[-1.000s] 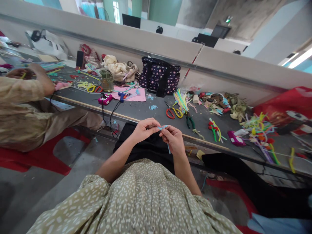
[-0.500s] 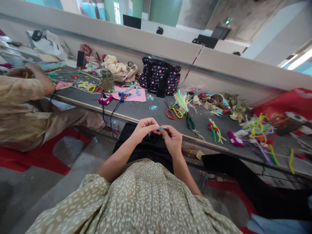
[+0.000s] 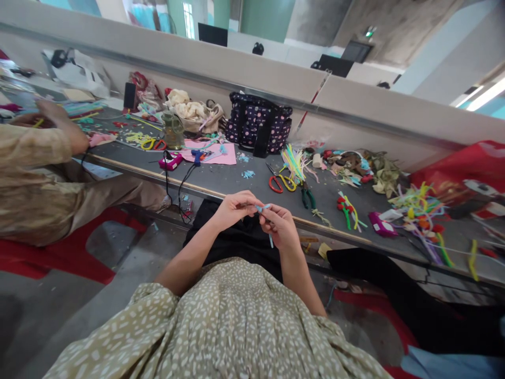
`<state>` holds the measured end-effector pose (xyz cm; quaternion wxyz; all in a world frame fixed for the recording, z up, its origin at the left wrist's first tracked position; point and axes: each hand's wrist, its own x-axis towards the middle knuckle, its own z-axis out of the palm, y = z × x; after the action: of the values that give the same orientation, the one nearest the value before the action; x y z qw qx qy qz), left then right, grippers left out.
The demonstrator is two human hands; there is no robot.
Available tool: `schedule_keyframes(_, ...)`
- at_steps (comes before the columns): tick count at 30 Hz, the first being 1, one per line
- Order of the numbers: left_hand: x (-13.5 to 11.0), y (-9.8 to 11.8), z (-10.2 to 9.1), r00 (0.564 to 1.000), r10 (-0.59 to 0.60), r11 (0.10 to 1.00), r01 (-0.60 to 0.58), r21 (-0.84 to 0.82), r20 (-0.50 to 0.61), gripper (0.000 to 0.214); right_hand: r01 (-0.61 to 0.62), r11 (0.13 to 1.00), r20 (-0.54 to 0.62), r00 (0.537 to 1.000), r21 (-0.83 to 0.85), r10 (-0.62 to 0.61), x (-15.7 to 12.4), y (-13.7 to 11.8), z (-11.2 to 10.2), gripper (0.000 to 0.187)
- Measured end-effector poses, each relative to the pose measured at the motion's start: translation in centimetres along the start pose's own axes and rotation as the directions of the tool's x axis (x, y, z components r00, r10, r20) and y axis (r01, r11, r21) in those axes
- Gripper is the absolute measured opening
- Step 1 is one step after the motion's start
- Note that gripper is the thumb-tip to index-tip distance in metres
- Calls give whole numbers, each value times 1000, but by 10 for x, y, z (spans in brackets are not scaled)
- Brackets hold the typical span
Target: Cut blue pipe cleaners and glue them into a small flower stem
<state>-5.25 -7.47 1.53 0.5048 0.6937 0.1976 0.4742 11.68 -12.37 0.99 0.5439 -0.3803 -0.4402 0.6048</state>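
A short light-blue pipe cleaner (image 3: 271,240) is held between my two hands above my lap, in front of the table's edge. My left hand (image 3: 238,209) pinches one part of it between thumb and fingertips. Close against it, my right hand (image 3: 279,225) grips the same piece with fingers curled. One end pokes out below my right fingers, and another bit shows at the fingertips; the rest is hidden. On the table beyond lie small blue scraps (image 3: 248,174), scissors with red and yellow handles (image 3: 282,183) and green-handled pliers (image 3: 308,198).
A dotted dark bag (image 3: 258,123) stands at the back. Pipe cleaner bundles (image 3: 295,164) lie to its right. A glue gun (image 3: 197,156) with a cord rests on pink paper (image 3: 226,156). At left sits a co-worker (image 3: 35,179); another person's leg (image 3: 366,266) is at right.
My right hand has turned and shifted slightly, and a blue end now hangs below its fingers. The left fingers have moved a little to the right over the piece.
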Motion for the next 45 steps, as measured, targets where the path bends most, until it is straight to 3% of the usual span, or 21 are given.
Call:
schedule_keyframes(3,0,-3,-1,999,28,998,-27,61,-16,18,-6,1000,2,1000,-10,6,-1,0,1,25)
schedule_keyframes(11,-2,-2,1,999,38,996,-35,77,-39,17,128,987,-38,991,-94,-132,-2,2,6,22)
schedule_keyframes(22,-3,-1,3,993,100,972,-85,221,-59,19,47,996,-13,999,-70,-49,-2,0,3,25)
schedule_keyframes(29,-3,1,3,991,128,963,-112,247,-49,20,89,990,-20,996,-105,-92,-3,1,4,24)
schedule_keyframes(37,-3,2,3,996,54,977,-38,209,-69,26,181,950,-54,978,-255,-200,-5,3,5,23)
schedule_keyframes(45,-4,5,6,984,-134,991,132,-27,-116,30,313,820,-16,931,-480,-365,-6,5,7,21)
